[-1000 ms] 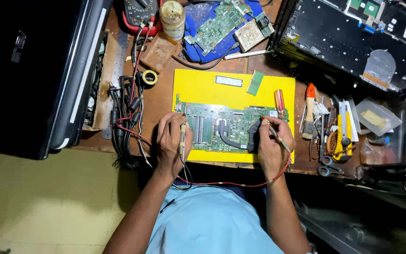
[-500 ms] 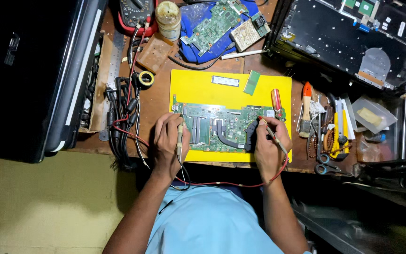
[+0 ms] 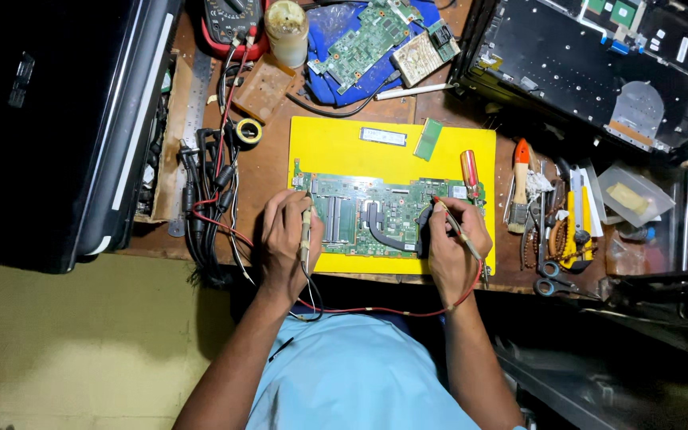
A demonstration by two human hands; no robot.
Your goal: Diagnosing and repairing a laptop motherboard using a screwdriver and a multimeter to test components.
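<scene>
A green circuit board (image 3: 384, 215) lies on a yellow mat (image 3: 344, 151) at the middle of the wooden bench. My left hand (image 3: 284, 243) rests at the board's left end and grips a pale test probe (image 3: 306, 231) pointing down at the board. My right hand (image 3: 455, 243) sits at the board's right end and holds a thin red-tipped probe (image 3: 451, 219) with its tip on the board. A red lead (image 3: 392, 310) runs from the right probe along the bench edge. A multimeter (image 3: 232, 24) stands at the top left.
A red-handled screwdriver (image 3: 469, 171) lies on the mat's right side. Scissors (image 3: 551, 279), pliers and brushes crowd the right. A second green board (image 3: 368, 36) rests on blue cloth above. An opened laptop chassis (image 3: 599, 56) fills the top right, cables (image 3: 209, 215) the left.
The view has shifted slightly. Both hands stay on the board with their probes; the right probe tip has shifted a little.
</scene>
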